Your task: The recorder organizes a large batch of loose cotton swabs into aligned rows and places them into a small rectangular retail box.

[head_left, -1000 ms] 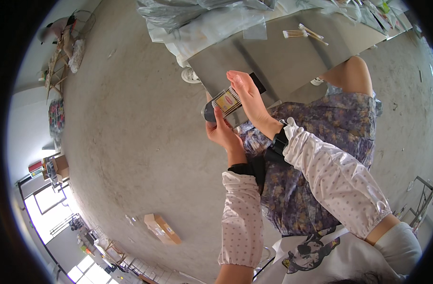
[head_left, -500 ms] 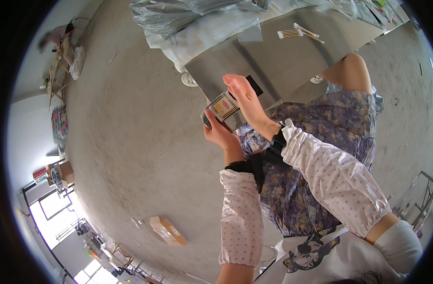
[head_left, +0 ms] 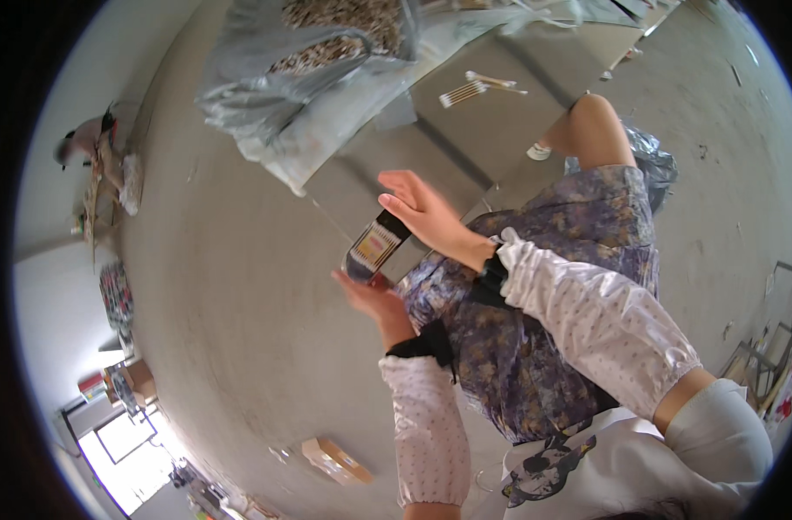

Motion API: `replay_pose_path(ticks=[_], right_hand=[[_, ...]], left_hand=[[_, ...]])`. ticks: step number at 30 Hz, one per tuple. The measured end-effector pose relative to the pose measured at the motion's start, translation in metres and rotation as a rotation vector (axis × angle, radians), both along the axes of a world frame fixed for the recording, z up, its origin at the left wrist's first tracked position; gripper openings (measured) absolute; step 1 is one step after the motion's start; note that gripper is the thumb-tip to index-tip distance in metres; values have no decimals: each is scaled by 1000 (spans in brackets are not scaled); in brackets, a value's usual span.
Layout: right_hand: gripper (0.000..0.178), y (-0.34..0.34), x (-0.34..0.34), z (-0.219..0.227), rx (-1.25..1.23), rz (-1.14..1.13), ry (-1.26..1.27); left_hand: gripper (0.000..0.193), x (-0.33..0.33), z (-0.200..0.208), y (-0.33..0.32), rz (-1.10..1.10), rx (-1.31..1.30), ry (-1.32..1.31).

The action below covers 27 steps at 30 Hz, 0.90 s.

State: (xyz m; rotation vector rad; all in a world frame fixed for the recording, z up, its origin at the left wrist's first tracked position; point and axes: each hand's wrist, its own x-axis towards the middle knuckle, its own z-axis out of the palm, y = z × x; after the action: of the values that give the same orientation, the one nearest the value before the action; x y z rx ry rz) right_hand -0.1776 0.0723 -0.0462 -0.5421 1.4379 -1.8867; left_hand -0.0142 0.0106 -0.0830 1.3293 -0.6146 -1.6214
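A small flat pack of cotton swabs (head_left: 375, 249), with a row of dark-tipped sticks and a yellow label, lies at the near left corner of the grey table (head_left: 431, 160). Its far end is covered by a black band (head_left: 393, 222); the near end looks dark and rounded. My left hand (head_left: 377, 302) is against that near end, thumb stretched out to the left and the other fingers partly hidden. Flat and slightly blurred, my right hand (head_left: 424, 217) is held over the black end with its fingers extended. Farther back on the tabletop lie several loose cotton swabs (head_left: 465, 93).
A grey plastic bag (head_left: 266, 95) full of small brownish-white pieces (head_left: 344, 30) sits on white sheeting at the table's back left. A cardboard box (head_left: 335, 459) lies on the floor. Another person (head_left: 93, 143) is at the far left.
My head view has shifted, showing more of the bag. My left thumb has come off the pack's face. The right hand has uncovered more of the black end.
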Motion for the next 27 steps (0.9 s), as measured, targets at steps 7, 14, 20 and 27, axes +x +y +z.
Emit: replay_pose_path(ticks=[7, 14, 20, 27], right_hand=[[46, 107, -137, 3, 303, -162, 668], [49, 104, -187, -5, 456, -260, 1049], [29, 83, -199, 2, 421, -284, 1051], [24, 74, -226, -6, 432, -213, 1080]], left_hand=[[32, -20, 43, 5, -34, -658, -676], [61, -163, 79, 37, -977, -1182, -858], [83, -242, 59, 35, -1169, -1434, -1285], [89, -230, 51, 71, -1279, -1371, -1328]])
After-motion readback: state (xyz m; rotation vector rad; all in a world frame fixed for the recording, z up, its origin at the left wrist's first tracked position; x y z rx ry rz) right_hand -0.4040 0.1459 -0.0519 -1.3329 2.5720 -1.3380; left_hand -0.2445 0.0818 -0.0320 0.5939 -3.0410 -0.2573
